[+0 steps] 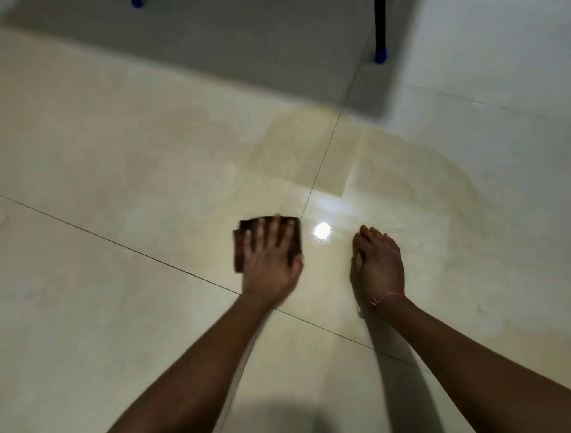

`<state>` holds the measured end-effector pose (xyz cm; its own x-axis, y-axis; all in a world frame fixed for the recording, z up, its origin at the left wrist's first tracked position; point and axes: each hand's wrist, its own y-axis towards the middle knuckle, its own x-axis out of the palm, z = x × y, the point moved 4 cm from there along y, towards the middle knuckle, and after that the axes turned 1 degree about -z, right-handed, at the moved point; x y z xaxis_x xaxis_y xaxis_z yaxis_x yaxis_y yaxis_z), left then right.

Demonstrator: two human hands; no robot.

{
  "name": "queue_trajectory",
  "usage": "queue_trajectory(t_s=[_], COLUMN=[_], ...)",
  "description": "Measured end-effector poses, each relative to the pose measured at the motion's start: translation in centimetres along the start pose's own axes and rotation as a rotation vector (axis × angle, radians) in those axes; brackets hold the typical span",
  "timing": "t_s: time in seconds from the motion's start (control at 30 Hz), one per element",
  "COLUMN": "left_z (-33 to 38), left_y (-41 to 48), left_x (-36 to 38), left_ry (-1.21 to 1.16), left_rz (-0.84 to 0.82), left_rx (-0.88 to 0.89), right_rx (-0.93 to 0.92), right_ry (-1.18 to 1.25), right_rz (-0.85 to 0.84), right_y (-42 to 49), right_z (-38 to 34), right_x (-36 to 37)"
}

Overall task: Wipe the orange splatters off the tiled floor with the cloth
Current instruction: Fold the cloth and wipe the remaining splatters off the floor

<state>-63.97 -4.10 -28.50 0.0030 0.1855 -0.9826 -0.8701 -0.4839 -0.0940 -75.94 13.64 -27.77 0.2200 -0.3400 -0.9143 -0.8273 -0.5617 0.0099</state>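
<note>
My left hand (272, 259) presses flat on a folded dark brown cloth (239, 250) that lies on the cream tiled floor (108, 154), just left of a grout line. The fingers are spread over the cloth. My right hand (378, 262) rests on the floor to the right with its fingers drawn together, holding nothing. A faint yellowish smeared film (386, 167) covers the tiles ahead of both hands, across the grout joint. No distinct orange spots show.
A black table leg with a blue foot (380, 55) stands at the far right, and another blue foot (136, 3) shows at the top left edge. A dark shadow lies between them. A lamp glare (323, 230) shines between my hands.
</note>
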Motion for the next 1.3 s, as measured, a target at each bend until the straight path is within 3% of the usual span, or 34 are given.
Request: queue_trajectory(t_s=[0.07,0.17,0.33,0.47,0.7,0.87,0.97,1.03,1.1,1.3], left_z=[4.1,3.5,-2.9,-1.0,11.3,16.0,14.0,10.2,6.3,4.7], left_y=[-0.6,-0.7,-0.5,-0.7,-0.6,0.9,2.2,3.1,3.3,2.9], left_x=[0.4,0.1,-1.9,-1.4,0.6,1.0,0.0,-0.1,0.4,1.0], left_ry=[-0.05,-0.071,-0.084,-0.014,-0.118,-0.328,-0.422,-0.33,-0.255,-0.309], left_rz=[-0.068,-0.109,-0.024,-0.062,-0.128,-0.335,-0.173,-0.044,-0.047,-0.073], left_rx=[0.124,0.196,-0.042,-0.03,0.212,0.536,0.431,0.365,0.347,0.403], right_rx=[-0.009,-0.024,-0.129,-0.155,-0.174,-0.096,-0.067,-0.24,-0.325,0.319], right_ry=[-0.02,-0.01,0.051,0.16,0.141,-0.151,-0.167,-0.158,-0.197,-0.232], right_rz=[-0.014,-0.036,-0.074,-0.078,-0.215,-0.26,-0.209,-0.267,-0.322,-0.051], right_y=[0.9,1.3,1.4,2.8,0.4,-4.6,-5.6,-6.5,-7.1,-2.0], right_z=[0.0,0.5,-1.1,-3.7,1.2,10.4,10.2,8.0,7.5,12.8], right_x=[-0.7,-1.9,-1.8,-0.4,-3.1,-5.7,-6.0,-4.6,-3.3,-5.4])
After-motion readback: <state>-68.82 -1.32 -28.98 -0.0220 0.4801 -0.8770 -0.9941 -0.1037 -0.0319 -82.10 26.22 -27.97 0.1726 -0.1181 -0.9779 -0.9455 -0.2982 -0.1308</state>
